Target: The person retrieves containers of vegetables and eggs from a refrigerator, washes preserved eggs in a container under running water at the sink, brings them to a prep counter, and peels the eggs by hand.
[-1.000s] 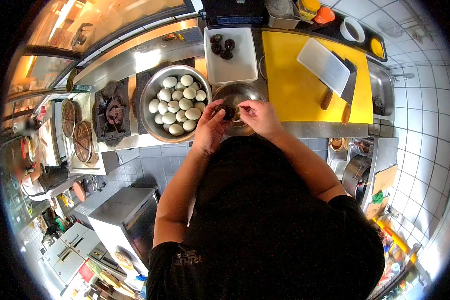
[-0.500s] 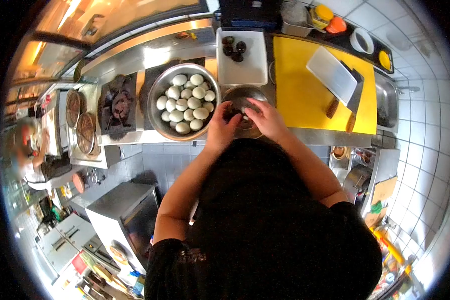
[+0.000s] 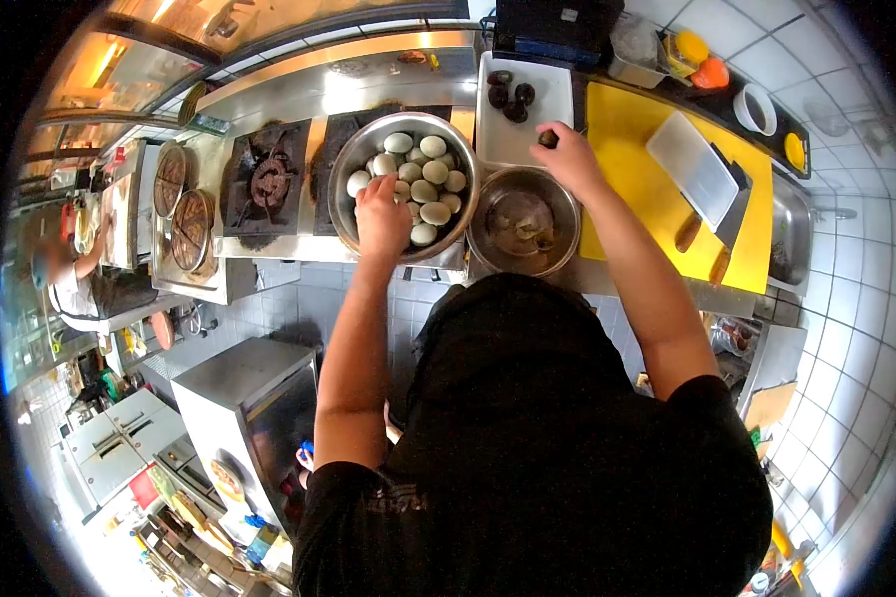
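Observation:
My left hand reaches into the large steel bowl of pale eggs, its curled fingers on the eggs at the left; what they grip is hidden. My right hand holds a dark peeled egg between its fingertips, over the right edge of the white tray. Several dark eggs lie in that tray's upper left part. Between my forearms, a smaller steel bowl contains bits of shell and murky liquid.
Right of the tray lies a yellow cutting board with a translucent lid and knives with brown handles. A sink is beyond it. Stove burners stand at left. A person is at far left.
My hands have parted from over the small bowl. The left has moved left into the egg bowl; the right has carried the dark egg up to the tray's edge. The view has shifted.

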A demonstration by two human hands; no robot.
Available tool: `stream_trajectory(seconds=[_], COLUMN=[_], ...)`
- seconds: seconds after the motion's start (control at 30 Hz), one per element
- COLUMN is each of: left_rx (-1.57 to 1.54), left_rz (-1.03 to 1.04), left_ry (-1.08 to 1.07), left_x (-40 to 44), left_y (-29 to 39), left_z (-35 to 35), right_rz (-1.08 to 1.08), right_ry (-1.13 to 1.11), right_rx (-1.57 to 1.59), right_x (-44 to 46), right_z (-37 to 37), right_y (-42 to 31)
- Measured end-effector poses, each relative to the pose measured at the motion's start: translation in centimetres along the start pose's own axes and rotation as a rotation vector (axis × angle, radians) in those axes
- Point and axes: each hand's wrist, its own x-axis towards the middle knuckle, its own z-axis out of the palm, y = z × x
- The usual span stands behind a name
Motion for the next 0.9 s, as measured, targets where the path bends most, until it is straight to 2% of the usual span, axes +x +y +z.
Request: stream_trajectory(seconds=[0.03, 0.17, 0.23, 0.37, 0.47, 0.5, 0.6, 0.67, 0.7, 0.8, 0.83, 0.9], left_rx=[0.0, 0.126, 0.129, 0.053, -0.157, -0.281, -0.622, -0.731, -0.778, -0.813, -0.765, -0.665], left_rz=[0.012, 0.047, 0.065, 0.107, 0.134, 0.053, 0.069, 0.095, 0.053, 0.013, 0.027, 0.054], left_ry=[-0.078, -0.323, -0.317, -0.307, -0.127, -0.153, -0.151, -0.204, -0.302, -0.231, -0.244, -0.267], left_x=[0.4, 1.7, 2.1, 2.3, 2.4, 2.3, 1.4, 0.7, 0.4, -0.4, -0.6, -1.1], left_y=[-0.7, -1.3, -2.7, -3.2, 0.0, 1.7, 7.2, 10.0, 10.7, 13.0, 13.4, 14.1], left_z=[0.0, -0.4, 0.6, -0.5, -3.6, -4.4, -5.2, -4.6, -4.4, -3.5, -3.4, -3.3], right_rz=[-0.095, -0.056, -0.043, -0.334, -0.222, -0.347, -0.358, -0.39, -0.438, -0.133, -0.172, -0.086], right_ry=[0.027, 0.029, 0.084, 0.164, -0.029, -0.015, -0.12, -0.114, -0.089, -0.149, -0.122, -0.189], right_rx=[-0.217, -0.383, -0.438, -0.336, 0.076, 0.202, 0.343, 0.495, 0.48, 0.58, 0.711, 0.772], right_x=[1.2, 3.2, 1.7, -1.3, -5.2, -5.9, -8.2, -9.4, -9.9, -11.4, -11.6, -11.7], right_z=[0.3, 1.2, 1.3, 1.7, 0.1, 0.6, 0.9, 1.8, 1.8, 0.8, 1.1, 0.5], right_y=[0.7, 0.1, -1.9, -2.5, -5.9, -5.7, -6.9, -6.5, -6.4, -5.9, -5.2, -4.4])
